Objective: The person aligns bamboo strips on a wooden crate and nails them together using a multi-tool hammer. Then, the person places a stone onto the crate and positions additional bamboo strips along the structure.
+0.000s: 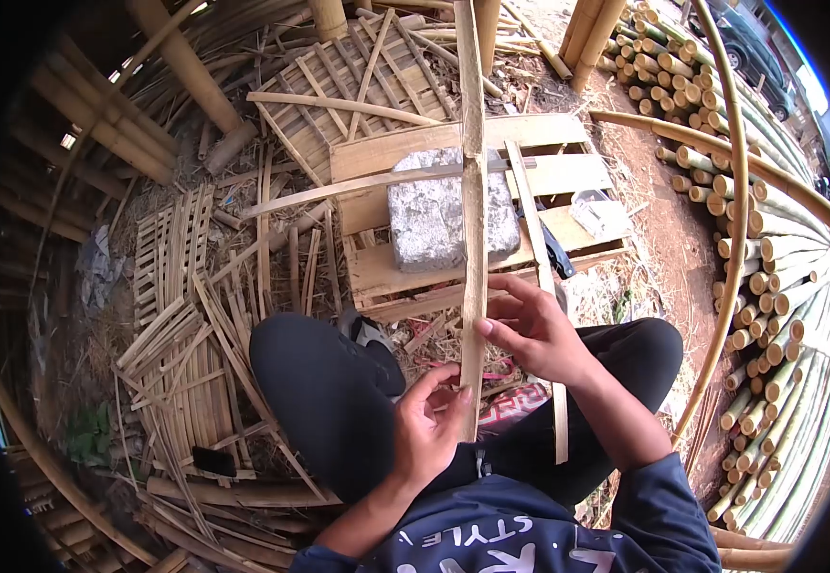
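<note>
A long, flat bamboo strip [473, 229] stands nearly upright in the view, running from my lap past the top edge. Low on its left side, my left hand [428, 420] pinches it between thumb and fingers. Higher up, my right hand [528, 329] grips its right edge, thumb on the near face. Beyond the hands, a rough grey stone block [426, 212] rests on a wooden pallet [382, 153]. A thinner strip [534, 229] leans from the pallet down past my right wrist. Another strip [339, 191] lies across the block, behind the held one.
Bamboo poles [768, 382] are stacked along the right. Split strips [191, 382] lie heaped at the left, beside a small black object [213, 462]. A slatted panel [358, 86] leans behind the pallet. A dark tool [556, 250] and a clear plastic container [598, 212] sit at the pallet's right.
</note>
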